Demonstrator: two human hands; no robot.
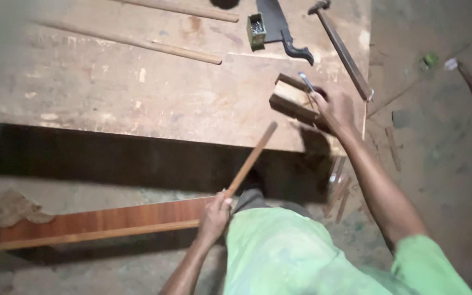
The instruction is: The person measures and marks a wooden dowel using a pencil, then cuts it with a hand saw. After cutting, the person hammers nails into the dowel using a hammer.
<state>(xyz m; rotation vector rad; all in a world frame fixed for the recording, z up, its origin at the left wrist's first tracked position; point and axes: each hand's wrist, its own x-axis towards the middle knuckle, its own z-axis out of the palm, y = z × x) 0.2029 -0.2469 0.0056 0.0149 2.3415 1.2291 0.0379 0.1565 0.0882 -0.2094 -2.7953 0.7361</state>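
Observation:
My left hand (214, 216) is closed around the lower end of a thin wooden stick (252, 159) that slants up toward the front edge of the workbench (137, 93). My right hand (334, 105) rests on a small wooden block piece (291, 99) at the bench's right front corner and grips a slim pen-like tool (305, 82) that points up from the fingers. A long reddish-brown board (99, 223) with a pale edge strip lies low in front of me, just left of my left hand.
On the bench lie two long thin wooden strips (137, 41), a small box of nails (256, 31), a hand saw with a dark handle (282, 30) and a hammer (341, 46). Wood scraps litter the dirt floor (438, 136) to the right.

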